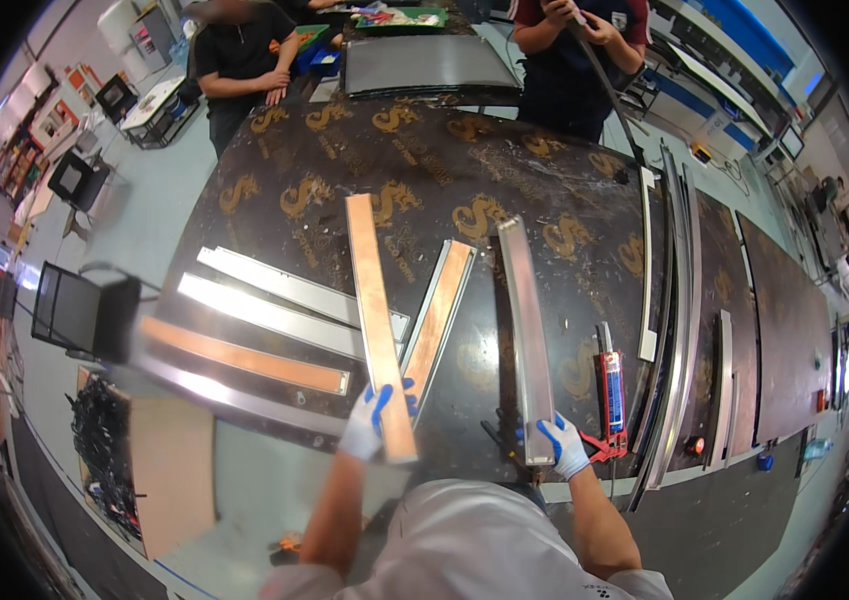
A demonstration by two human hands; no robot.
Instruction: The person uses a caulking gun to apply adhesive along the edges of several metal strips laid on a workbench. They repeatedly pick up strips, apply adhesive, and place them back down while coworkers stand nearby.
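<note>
My left hand point(364, 425), in a white and blue work glove, is closed round the near end of a long copper-coloured strip point(374, 300) with pale edges. That strip slants over another copper-faced strip in a metal frame point(444, 300). My right hand point(562, 447), gloved alike, grips the near end of a long grey metal strip point(527, 330) whose far part points away from me. To the left lie two silver metal strips point(279, 318) and one more copper-coloured strip point(244, 356). Close to my right hand is a red caulking gun point(614, 400) with a blue cartridge.
The dark table point(424, 150) bears gold printed marks. Long metal profiles point(682, 300) lie along its right side. Dark flat sheets point(424, 65) are stacked at the far end. Two people point(244, 60) stand across the table, one holding a long bar. A black chair point(84, 310) stands at left.
</note>
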